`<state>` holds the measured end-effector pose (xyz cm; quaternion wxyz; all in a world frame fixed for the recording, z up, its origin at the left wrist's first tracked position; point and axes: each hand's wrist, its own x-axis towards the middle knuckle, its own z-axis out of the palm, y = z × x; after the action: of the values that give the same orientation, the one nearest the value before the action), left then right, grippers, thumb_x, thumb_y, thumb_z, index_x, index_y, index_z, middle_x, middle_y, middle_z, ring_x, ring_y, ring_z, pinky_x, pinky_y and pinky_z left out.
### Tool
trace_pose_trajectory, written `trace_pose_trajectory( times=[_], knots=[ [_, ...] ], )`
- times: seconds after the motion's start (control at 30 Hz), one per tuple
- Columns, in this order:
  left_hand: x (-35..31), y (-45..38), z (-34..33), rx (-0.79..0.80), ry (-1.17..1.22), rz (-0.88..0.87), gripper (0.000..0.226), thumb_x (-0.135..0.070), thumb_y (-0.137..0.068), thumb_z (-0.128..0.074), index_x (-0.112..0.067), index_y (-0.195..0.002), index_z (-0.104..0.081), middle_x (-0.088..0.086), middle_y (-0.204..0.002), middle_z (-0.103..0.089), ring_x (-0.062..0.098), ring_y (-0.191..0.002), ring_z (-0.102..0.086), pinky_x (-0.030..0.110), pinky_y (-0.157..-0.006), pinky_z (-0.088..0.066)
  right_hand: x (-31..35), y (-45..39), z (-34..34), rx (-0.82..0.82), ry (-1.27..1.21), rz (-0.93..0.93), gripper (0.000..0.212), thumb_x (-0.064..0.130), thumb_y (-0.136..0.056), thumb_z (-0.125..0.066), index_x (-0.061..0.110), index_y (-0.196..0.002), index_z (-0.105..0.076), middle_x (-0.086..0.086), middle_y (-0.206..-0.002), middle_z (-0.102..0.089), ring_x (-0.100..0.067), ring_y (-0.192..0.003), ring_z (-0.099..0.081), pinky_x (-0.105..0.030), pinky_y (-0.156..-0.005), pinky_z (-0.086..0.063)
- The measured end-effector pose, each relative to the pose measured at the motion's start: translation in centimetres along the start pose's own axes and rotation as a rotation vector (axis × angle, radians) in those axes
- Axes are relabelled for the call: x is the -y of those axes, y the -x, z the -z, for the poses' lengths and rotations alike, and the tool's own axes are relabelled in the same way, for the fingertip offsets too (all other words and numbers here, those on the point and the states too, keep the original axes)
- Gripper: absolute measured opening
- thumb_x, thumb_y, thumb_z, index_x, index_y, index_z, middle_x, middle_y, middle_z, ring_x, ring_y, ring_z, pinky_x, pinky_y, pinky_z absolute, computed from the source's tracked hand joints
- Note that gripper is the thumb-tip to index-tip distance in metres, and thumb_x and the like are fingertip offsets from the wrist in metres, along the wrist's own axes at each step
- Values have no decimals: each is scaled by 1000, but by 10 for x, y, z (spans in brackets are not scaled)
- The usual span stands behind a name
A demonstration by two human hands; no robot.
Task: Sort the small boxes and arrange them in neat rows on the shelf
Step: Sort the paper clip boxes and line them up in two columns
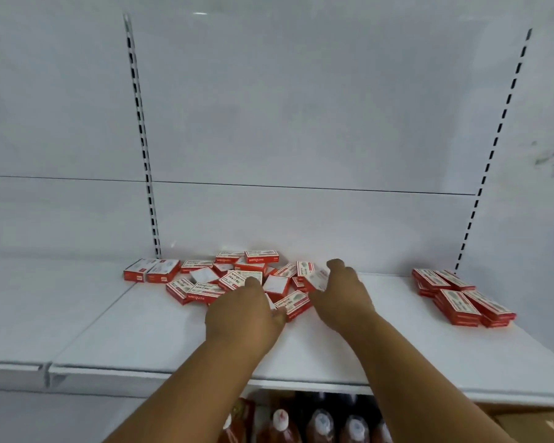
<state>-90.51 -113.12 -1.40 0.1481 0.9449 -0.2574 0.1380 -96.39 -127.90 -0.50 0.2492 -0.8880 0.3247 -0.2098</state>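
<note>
White back panel (301, 107) fills most of the view, evenly lit, with a thin horizontal seam across it; two slotted uprights, left upright (141, 139) and right upright (496, 145), run down to the shelf line; smudge marks (550, 159) at far right; bottles (320, 425) with pale caps stand on the level beneath.

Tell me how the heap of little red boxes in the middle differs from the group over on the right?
The middle heap is jumbled, boxes tilted and overlapping at all angles; the right group is stacked in neat, aligned rows. Both hands, left and right, reach into the heap; the right group stands apart, untouched. Both hold the same red-and-white boxes on the same white shelf.
</note>
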Motion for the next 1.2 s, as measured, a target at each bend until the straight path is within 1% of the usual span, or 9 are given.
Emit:
trace_pose_trajectory(
  times=[0.13,0.27,0.4,0.5,0.6,0.7,0.83,0.97,1.2],
  knots=[
    [-4,6,10,-49,72,-38,49,-59,-84,-54,-21,-113,-47,-3,-96,-65,21,-87,-64,29,-60,-41,4,11,-2,-62,-276,25,67,21,-82,-69,19,-143,-39,-4,-136,-43,-22,-117,-55,-26,-87,-47],
    [-2,11,18,-77,329,16,40,-57,-83,-60,-24,-100,-44,-10,-82,-56,13,-71,-55,28,-53,-36,2,15,0,-43,-738,-40,43,7,-74,-79,22,-109,-59,-2,-106,-68,-17,-91,-70,-28,-73,-59],
    [-5,14,18,-69,841,129,33,-37,-86,-71,-27,-104,-45,-15,-92,-59,4,-75,-63,17,-55,-46,3,21,2,64,-1096,-88,32,4,-84,-74,18,-107,-56,-8,-104,-71,-24,-91,-73,-41,-80,-61],
    [-6,15,13,-42,1210,278,40,-27,-86,-74,-33,-116,-49,-11,-105,-66,12,-89,-71,27,-74,-60,5,22,0,104,-1175,-83,28,1,-90,-63,16,-113,-58,-7,-106,-72,-22,-91,-73,-42,-82,-60],
    [-1,15,10,33,1568,426,31,-11,-87,-72,-19,-116,-64,2,-108,-74,21,-98,-72,39,-85,-58,9,27,-2,218,-1260,-42,34,-7,-92,-53,12,-118,-61,-7,-106,-74,-25,-94,-73,-42,-83,-59],
    [10,21,15,18,1874,500,30,2,-86,-66,-7,-116,-64,13,-107,-74,26,-99,-72,32,-75,-58,17,36,-6,291,-1256,9,40,-9,-93,-48,18,-117,-64,-5,-107,-75,-23,-96,-72,-33,-73,-57],
    [37,28,19,-126,1828,559,35,10,-84,-66,-5,-114,-59,15,-107,-73,27,-95,-73,34,-74,-58,37,46,-14,270,-1204,31,32,-6,-93,-55,18,-111,-67,0,-95,-77,-15,-85,-74,-22,-62,-56],
    [75,17,27,-196,1693,513,23,3,-91,-63,-9,-110,-61,11,-106,-73,24,-92,-73,37,-80,-58,73,38,-29,149,-1123,30,13,4,-90,-65,15,-97,-68,-4,-88,-77,-18,-77,-74,-35,-69,-59],
    [166,-23,46,-200,1427,419,25,1,-91,-63,-22,-99,-59,-1,-103,-70,19,-90,-71,33,-77,-59,157,29,-89,81,-879,15,25,8,-88,-65,25,-105,-59,3,-98,-72,-16,-83,-73,-36,-69,-62]
  ],
)
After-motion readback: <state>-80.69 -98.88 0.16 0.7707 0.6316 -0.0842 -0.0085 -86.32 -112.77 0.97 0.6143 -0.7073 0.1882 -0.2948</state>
